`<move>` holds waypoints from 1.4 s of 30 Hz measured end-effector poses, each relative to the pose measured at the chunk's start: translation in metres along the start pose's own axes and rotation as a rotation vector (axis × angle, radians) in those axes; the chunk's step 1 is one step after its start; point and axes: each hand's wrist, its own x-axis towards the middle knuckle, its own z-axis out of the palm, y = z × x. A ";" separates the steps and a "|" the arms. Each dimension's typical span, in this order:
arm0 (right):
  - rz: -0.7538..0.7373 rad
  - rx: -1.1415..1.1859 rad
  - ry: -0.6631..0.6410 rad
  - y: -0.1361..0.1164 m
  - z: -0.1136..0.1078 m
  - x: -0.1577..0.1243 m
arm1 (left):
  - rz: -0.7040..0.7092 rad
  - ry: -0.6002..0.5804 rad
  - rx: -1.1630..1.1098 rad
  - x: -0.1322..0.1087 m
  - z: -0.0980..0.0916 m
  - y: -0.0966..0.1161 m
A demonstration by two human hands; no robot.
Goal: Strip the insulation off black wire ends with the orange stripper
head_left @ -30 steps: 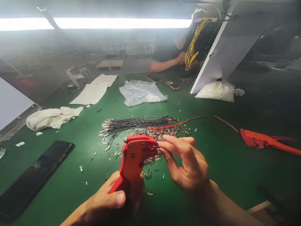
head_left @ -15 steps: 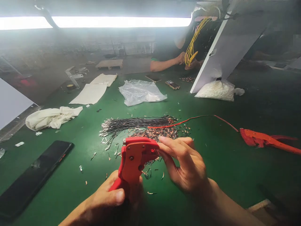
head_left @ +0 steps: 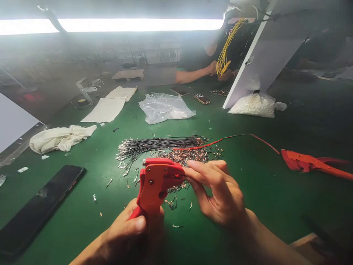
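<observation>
At our far left a black phone [head_left: 41,209] lies on the green table [head_left: 74,209], and above it in our view is a crumpled white cloth [head_left: 62,138]. Next comes our left hand [head_left: 128,228], which is closed firmly around the handle of a red-orange hand tool [head_left: 154,187]. The tool stands upright, slightly tilted, with its head above this hand and its mouth turned to the right. Behind the tool, beyond both our hands, a bundle of black wires [head_left: 161,142] lies on the table, with many small copper-coloured scraps [head_left: 193,156] on its near side. Our right hand [head_left: 222,195] is just to the right of the tool; its thumb and first finger are brought close together at the mouth. What is between these fingertips is too small for us, so we cannot tell if they grip it. A thin red strip [head_left: 231,137] runs beyond this hand toward a second red-orange tool [head_left: 306,162], lying at the right, well apart from both hands.
</observation>
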 end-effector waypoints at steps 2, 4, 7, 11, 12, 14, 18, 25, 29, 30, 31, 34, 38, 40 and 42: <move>0.008 0.000 0.003 0.000 0.000 0.000 | -0.009 0.026 -0.012 -0.001 0.000 -0.001; 0.010 0.001 0.004 -0.001 0.000 0.001 | -0.016 0.041 -0.025 -0.002 0.000 -0.002; 0.011 0.000 0.010 -0.001 0.000 0.003 | 0.005 0.110 -0.033 -0.002 0.002 -0.002; 0.019 0.005 0.013 -0.002 -0.001 0.003 | -0.054 0.139 -0.027 -0.004 0.006 0.002; 0.018 0.004 0.014 -0.002 -0.001 0.003 | -0.061 0.127 -0.018 -0.005 0.007 0.002; 0.008 -0.001 0.018 -0.003 -0.003 0.003 | -0.047 0.115 0.017 -0.004 0.006 0.004; 0.004 -0.014 0.023 -0.003 -0.004 0.004 | -0.009 0.116 0.056 -0.001 0.001 0.002; 0.057 0.000 -0.031 0.003 0.004 -0.001 | 0.025 -0.043 0.012 0.003 0.005 0.000; 0.069 0.022 -0.053 0.004 0.006 -0.002 | 0.026 -0.008 0.079 0.002 0.004 0.005; 0.073 0.021 -0.054 0.004 0.006 -0.002 | 0.028 0.034 0.082 0.001 0.003 0.006; 0.073 0.014 -0.055 0.004 0.005 -0.002 | 0.027 0.082 0.075 0.000 0.003 0.006; 0.080 -0.025 -0.064 0.006 0.004 -0.003 | 0.001 0.184 0.048 -0.003 0.002 0.003; 0.115 -0.005 -0.119 0.015 0.002 -0.004 | -0.028 0.200 0.040 -0.005 0.008 0.002; 0.061 -0.076 -0.148 0.024 0.000 -0.003 | -0.038 0.198 0.033 -0.004 0.011 0.004; -0.046 -0.233 -0.171 0.034 -0.003 -0.002 | -0.052 0.199 0.022 -0.004 0.015 0.006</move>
